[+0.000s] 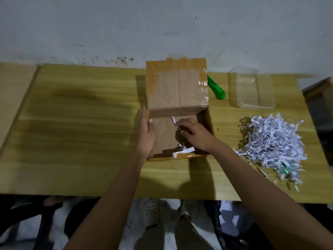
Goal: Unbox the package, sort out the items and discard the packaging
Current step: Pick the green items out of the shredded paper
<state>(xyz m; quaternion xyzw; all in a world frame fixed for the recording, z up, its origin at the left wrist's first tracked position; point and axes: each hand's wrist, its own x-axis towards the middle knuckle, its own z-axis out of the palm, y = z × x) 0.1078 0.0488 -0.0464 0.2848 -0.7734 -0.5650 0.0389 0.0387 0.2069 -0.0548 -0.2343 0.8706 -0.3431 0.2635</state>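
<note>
Cardboard, brown and taped, makes up an open box (177,112) that sits near the middle of a yellow wood-grain desk (81,134), and every place below is given relative to this box. Its far flap (176,85) stands up toward a grey, scuffed wall (126,24), with orange-brown tape along the flap's top and left edges and clear shiny tape down its right edge.

Both of the person's hands are at the box. Left hand (146,134) rests along the box's left wall, fingers straight and together, thumb hooked over the rim inside; it steadies the wall and holds nothing loose. Right hand (193,136) reaches down inside the box, fingers curled and pinching a thin white paper strip (173,120) that sticks up toward the far flap. A few more white strips (183,152) lie against the box's near wall.

To the right of the box, well apart from it on the desk, lies a heap of white shredded paper (272,147). A small green item (286,170) shows at the heap's near edge; what it is cannot be told. Just beside the flap's right edge lies a green utility knife (216,88), partly hidden behind the flap. Farther right of the knife stands an empty clear plastic container (252,89). Nearer than the box, below the desk edge, the floor is dark and blurred.
</note>
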